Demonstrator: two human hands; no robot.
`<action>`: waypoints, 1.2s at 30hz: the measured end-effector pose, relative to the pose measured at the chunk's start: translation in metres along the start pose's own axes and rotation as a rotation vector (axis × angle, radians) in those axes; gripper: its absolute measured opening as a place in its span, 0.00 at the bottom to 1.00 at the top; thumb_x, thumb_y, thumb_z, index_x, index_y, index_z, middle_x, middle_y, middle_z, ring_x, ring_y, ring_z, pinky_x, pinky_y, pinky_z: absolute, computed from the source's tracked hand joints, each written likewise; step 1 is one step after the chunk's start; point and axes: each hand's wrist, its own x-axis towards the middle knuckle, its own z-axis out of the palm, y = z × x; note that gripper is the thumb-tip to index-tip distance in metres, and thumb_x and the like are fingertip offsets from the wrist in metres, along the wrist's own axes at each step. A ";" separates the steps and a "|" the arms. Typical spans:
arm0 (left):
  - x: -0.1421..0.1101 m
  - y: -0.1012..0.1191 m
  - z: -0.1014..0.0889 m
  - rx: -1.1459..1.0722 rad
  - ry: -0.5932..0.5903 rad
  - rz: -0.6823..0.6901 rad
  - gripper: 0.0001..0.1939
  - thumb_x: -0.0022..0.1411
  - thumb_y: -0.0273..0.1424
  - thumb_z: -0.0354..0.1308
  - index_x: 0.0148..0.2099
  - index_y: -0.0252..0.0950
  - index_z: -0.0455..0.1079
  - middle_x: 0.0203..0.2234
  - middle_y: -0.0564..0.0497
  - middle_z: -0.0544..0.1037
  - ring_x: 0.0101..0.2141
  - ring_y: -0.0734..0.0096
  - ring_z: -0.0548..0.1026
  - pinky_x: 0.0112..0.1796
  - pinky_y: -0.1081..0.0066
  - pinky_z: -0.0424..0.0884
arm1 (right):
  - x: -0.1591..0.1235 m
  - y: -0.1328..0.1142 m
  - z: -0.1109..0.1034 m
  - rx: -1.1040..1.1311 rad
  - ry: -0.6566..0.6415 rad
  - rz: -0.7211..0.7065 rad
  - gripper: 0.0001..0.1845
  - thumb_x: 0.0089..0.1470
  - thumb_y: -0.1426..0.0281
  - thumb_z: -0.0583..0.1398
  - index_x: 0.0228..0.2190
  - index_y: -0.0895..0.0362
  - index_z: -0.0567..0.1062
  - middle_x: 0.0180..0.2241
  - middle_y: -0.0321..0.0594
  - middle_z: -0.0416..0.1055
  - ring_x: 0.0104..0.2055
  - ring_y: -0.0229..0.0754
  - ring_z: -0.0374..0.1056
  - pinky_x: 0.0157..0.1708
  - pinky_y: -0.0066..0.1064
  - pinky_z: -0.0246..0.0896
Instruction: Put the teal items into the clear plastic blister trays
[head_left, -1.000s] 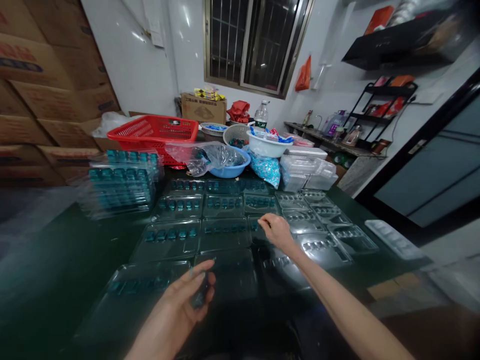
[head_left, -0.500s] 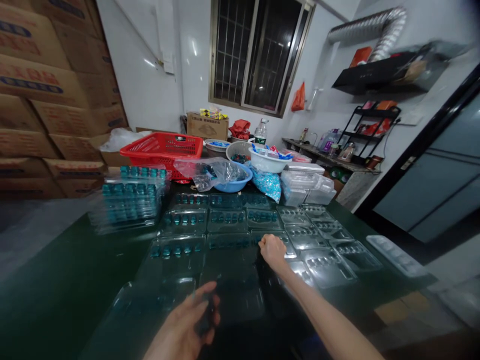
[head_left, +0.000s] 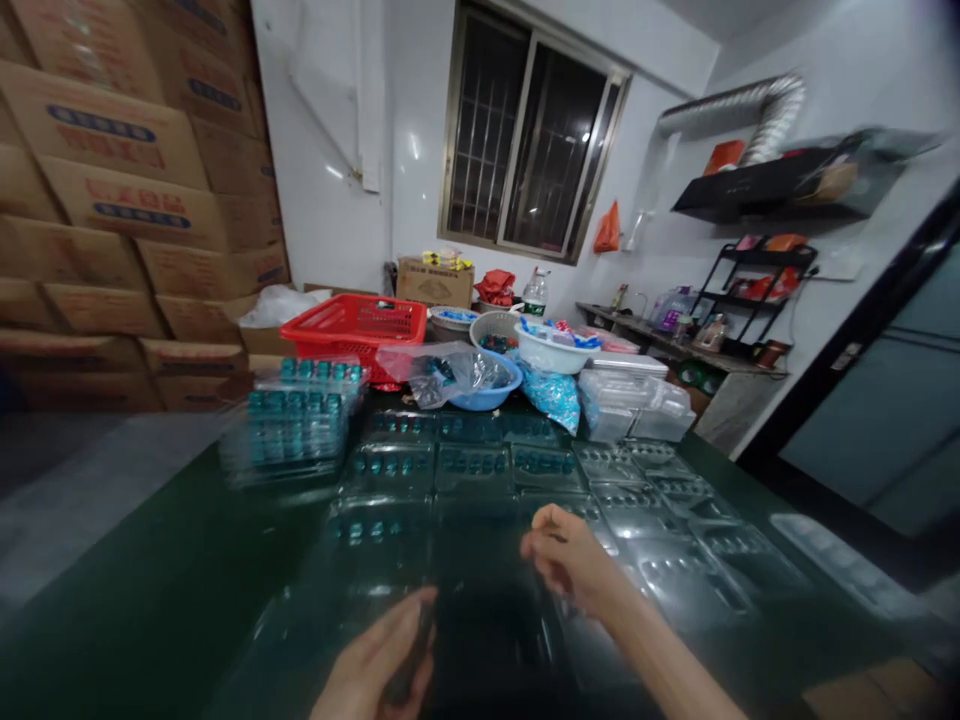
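Note:
My left hand (head_left: 373,655) is low in the middle of the view, its fingers curled around small dark teal pieces (head_left: 411,662) that are blurred. To its right, my right hand (head_left: 576,558) is closed with fingertips pinched together; what it pinches, if anything, cannot be made out. It hovers over the near edge of the clear plastic blister trays. Ahead of both hands, several clear trays hold rows of teal pieces (head_left: 390,463). Trays on the right (head_left: 690,585) show bare clear cavities.
A stack of filled trays (head_left: 296,425) stands on the left of the dark green table (head_left: 157,570). Behind are a red basket (head_left: 352,325), a blue basin (head_left: 487,397), a white bowl (head_left: 559,352), a bag of blue pieces (head_left: 553,395) and clear boxes (head_left: 630,400). Cartons (head_left: 127,210) line the left wall.
My right hand has drawn back from a middle tray toward me, still closed. My left hand has turned so its fingers cover more of the pieces. The camera view has shifted left and up.

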 end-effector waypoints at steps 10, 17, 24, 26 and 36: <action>-0.002 -0.006 0.008 -0.024 -0.008 0.084 0.09 0.45 0.32 0.61 0.28 0.35 0.65 0.17 0.57 0.68 0.16 0.83 0.62 0.18 0.80 0.54 | -0.056 -0.031 0.070 0.294 -0.090 0.032 0.10 0.48 0.64 0.57 0.25 0.59 0.71 0.15 0.30 0.55 0.17 0.29 0.51 0.16 0.22 0.46; -0.006 -0.010 0.017 0.021 -0.097 0.061 0.09 0.47 0.36 0.59 0.26 0.35 0.65 0.16 0.57 0.67 0.15 0.82 0.62 0.16 0.79 0.49 | -0.062 -0.031 0.086 -0.024 0.092 -0.246 0.11 0.43 0.72 0.59 0.33 0.52 0.73 0.18 0.29 0.58 0.21 0.33 0.56 0.24 0.25 0.53; -0.007 -0.012 0.021 0.100 -0.195 0.099 0.10 0.52 0.37 0.54 0.28 0.34 0.66 0.18 0.54 0.68 0.18 0.79 0.64 0.15 0.78 0.50 | -0.058 -0.025 0.071 0.101 0.006 -0.139 0.10 0.43 0.71 0.60 0.33 0.54 0.73 0.18 0.29 0.59 0.22 0.33 0.56 0.24 0.24 0.53; -0.009 -0.013 0.022 0.107 -0.250 0.117 0.09 0.52 0.36 0.54 0.30 0.34 0.67 0.18 0.53 0.68 0.20 0.76 0.65 0.15 0.78 0.52 | -0.058 -0.023 0.067 0.171 -0.010 -0.095 0.10 0.44 0.70 0.59 0.33 0.55 0.72 0.18 0.30 0.60 0.22 0.33 0.57 0.24 0.25 0.53; -0.004 -0.023 0.020 0.144 -0.223 0.214 0.09 0.46 0.27 0.61 0.32 0.36 0.66 0.21 0.56 0.67 0.20 0.78 0.65 0.16 0.78 0.56 | -0.060 -0.010 0.066 0.484 -0.057 -0.019 0.11 0.43 0.66 0.60 0.31 0.56 0.69 0.18 0.27 0.52 0.17 0.28 0.47 0.17 0.21 0.45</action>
